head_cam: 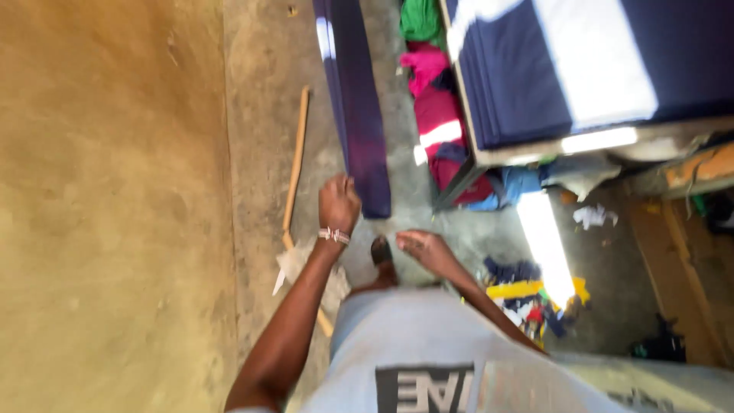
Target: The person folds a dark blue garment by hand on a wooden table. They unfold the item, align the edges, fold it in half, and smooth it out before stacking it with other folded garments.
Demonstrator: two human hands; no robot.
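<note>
Left: a stick (295,164) lies on the floor (260,115), untouched. The left hand (338,203), fingers curled, touches the near end of 1 dark bolt (355,99) — its long axis runs far from the fingers. The right hand (425,248) hangs just right, apart, fingers loosely bent; whether the left grips cannot be told. Blur throughout — the table (535,149) at right is cut off.
</note>
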